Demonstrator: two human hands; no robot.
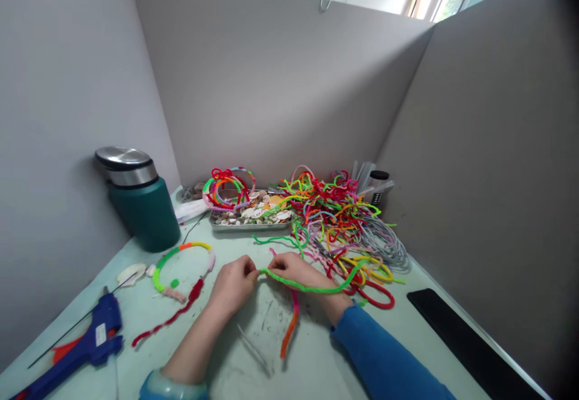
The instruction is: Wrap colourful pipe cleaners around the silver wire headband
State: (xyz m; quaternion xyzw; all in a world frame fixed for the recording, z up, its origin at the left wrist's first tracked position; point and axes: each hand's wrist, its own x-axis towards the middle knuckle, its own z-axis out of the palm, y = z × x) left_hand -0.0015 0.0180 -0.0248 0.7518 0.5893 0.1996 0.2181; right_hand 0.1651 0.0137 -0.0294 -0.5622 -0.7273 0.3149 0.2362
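My left hand (233,286) pinches the near end of a green pipe cleaner (312,286) over the middle of the table. My right hand (296,268) grips the same stem a little further along, and the green stem trails off to the right towards the heap. A pink and orange pipe cleaner (290,324) hangs down from under my right hand onto the table. A half-wrapped headband (183,256) in green, orange, yellow and pink lies to the left of my hands, beside a red pipe cleaner (174,315).
A big heap of mixed pipe cleaners (337,213) fills the back right. A metal tray of shells (251,218) holds finished hoops. A green flask (140,201) stands at left, a blue glue gun (85,346) lies front left, a black phone (470,342) front right.
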